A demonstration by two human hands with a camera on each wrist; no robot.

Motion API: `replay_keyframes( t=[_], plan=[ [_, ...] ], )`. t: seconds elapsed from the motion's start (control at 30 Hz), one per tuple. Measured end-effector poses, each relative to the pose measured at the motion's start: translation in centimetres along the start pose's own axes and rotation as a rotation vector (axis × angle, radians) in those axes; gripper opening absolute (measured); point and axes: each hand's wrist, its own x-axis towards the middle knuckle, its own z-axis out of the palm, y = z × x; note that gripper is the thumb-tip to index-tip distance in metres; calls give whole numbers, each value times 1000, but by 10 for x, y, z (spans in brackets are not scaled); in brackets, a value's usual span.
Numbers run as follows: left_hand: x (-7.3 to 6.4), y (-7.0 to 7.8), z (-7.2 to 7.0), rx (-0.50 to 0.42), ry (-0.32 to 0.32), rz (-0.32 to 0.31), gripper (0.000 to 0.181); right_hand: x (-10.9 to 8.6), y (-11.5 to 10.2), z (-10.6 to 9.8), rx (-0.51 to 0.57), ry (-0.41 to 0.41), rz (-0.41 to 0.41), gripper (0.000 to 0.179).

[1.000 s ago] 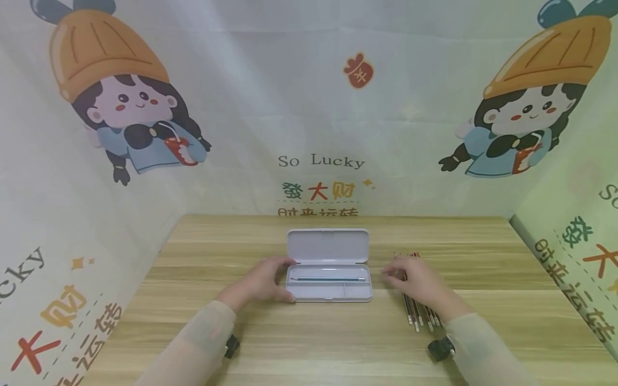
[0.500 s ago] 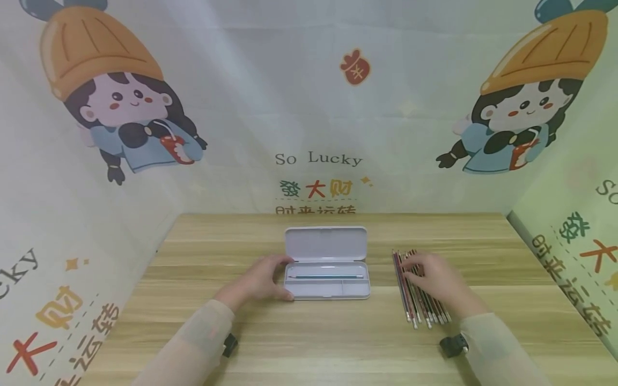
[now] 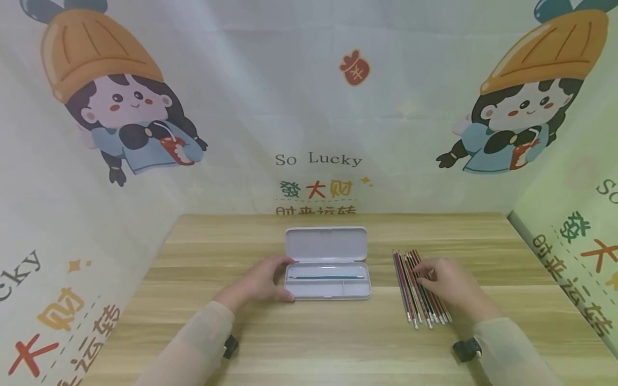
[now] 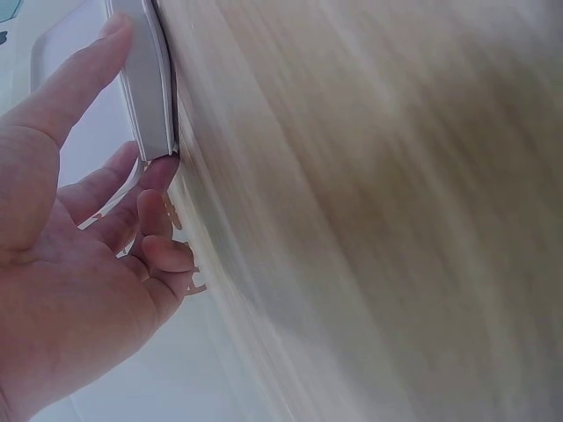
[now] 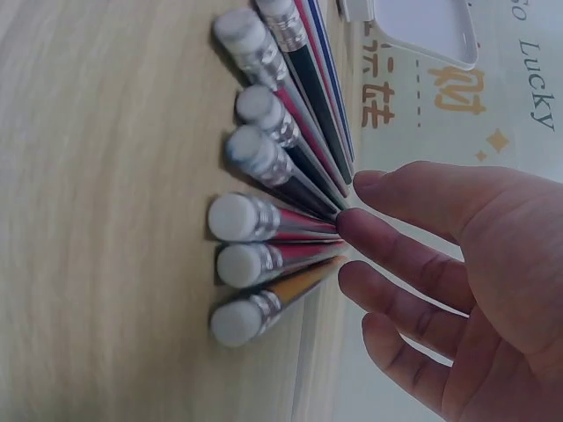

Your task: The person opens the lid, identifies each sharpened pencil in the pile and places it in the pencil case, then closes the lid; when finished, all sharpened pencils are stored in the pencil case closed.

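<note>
On the wooden table (image 3: 318, 343), in the head view, the white pencil case (image 3: 314, 290) lies open near the middle, its long axis running left to right and its lid (image 3: 326, 244) raised on the far side. The left hand (image 3: 264, 280) grips the case's left end, thumb at the near corner and fingers at the far one, hiding part of that edge. A single bluish pencil (image 3: 325, 277) lies lengthwise in the far compartment, its point to the left. Right of the case, a bundle of loose pencils (image 3: 418, 295) lies with its long axis running away from the person, slightly slanted, erasers near and tips far; the right hand (image 3: 451, 281) covers part of it, thumb and forefinger slightly parted over the pencils.

In the left wrist view, the case is cut off at the top; the thumb presses along its wall and a fingertip tucks partly out of sight behind the corner, the last fingers loosely bent.

In the right wrist view, white erasers (image 5: 236, 217) face the camera, while the pencils' far ends are hard to make out. The hand's fingers are spread and relaxed beside the shafts; whether they touch, I cannot tell. The lid's corner is cropped above.
</note>
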Motion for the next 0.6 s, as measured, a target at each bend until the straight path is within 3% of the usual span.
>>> replay_keyframes(
  t=[0.3, 0.6],
  plan=[
    [1, -1, 0, 9, -4, 4, 89, 2, 0, -1, -18, -26, 3, 19],
    [0, 0, 0, 12, -2, 5, 89, 6, -3, 3, -120, -30, 25, 28]
  ],
)
